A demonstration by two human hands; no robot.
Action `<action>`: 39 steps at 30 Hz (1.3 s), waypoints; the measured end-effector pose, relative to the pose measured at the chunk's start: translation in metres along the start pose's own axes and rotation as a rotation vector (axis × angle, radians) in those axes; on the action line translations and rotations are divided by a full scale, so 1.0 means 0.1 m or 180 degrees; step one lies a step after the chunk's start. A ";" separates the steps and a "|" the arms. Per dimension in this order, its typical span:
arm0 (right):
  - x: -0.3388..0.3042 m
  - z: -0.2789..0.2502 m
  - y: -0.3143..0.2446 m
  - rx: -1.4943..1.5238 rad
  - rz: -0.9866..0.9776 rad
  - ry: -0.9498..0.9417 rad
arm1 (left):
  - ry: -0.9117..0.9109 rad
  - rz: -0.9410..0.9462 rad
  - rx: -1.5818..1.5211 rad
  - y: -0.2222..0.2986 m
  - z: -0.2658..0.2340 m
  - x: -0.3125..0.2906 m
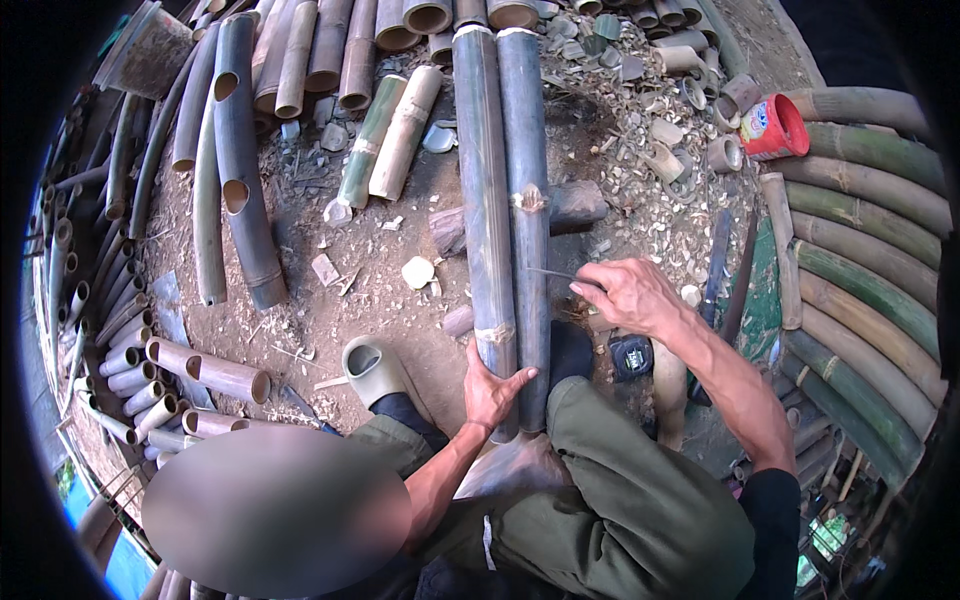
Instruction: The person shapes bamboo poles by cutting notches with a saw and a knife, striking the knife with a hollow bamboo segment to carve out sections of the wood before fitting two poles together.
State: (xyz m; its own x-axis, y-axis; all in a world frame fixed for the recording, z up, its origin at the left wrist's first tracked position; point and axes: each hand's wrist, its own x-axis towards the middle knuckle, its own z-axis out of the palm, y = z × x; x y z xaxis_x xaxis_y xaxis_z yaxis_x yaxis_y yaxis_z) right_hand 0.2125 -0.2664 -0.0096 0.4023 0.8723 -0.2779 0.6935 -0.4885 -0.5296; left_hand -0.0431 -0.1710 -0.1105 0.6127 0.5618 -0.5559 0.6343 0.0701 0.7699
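Two long grey-green bamboo poles lie side by side, pointing away from me. Their near ends rest between my legs. My left hand point(490, 390) wraps round the lower part of the left pole point(480, 180), its thumb reaching across the right pole point(527, 130). In my right hand point(630, 295) is a slim, dark tool with a thin pointed blade point(548, 272); its handle is mostly hidden by the fingers. The blade lies over the right pole, below a pale trimmed node; whether it touches cannot be told. A short log point(580, 205) lies crosswise beneath the poles.
Cut bamboo tubes point(300, 60) line the far side, with more stacked left and right point(870, 210). Shavings and offcuts point(640, 130) litter the dirt floor. A red tub point(773, 128) stands far right; a dark tape measure point(631, 357) lies near my right knee.
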 end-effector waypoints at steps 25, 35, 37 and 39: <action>-0.03 0.09 0.12 -0.0525 0.0455 -0.0206 | -0.0132 -0.0204 0.0014 0.04 0.05 0.00; -0.03 0.29 1.31 -0.0159 0.2045 0.0796 | 0.0160 0.0131 -0.0360 0.02 -0.09 -0.08; 0.02 0.73 1.88 -0.0382 0.2121 0.1110 | 0.0380 0.0462 -0.0582 0.18 -0.21 -0.05; 0.13 1.00 1.75 -0.0447 0.2021 0.1331 | 0.0978 0.0657 -0.0928 0.21 -0.51 0.03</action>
State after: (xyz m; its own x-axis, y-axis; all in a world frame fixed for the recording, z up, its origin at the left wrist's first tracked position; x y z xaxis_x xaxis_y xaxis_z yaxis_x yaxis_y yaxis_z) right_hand 0.2796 -0.3385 -0.1860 0.9211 0.3575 -0.1538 0.3124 -0.9149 -0.2556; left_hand -0.0519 -0.1260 -0.0796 0.5164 0.8031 -0.2971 0.3280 0.1350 0.9350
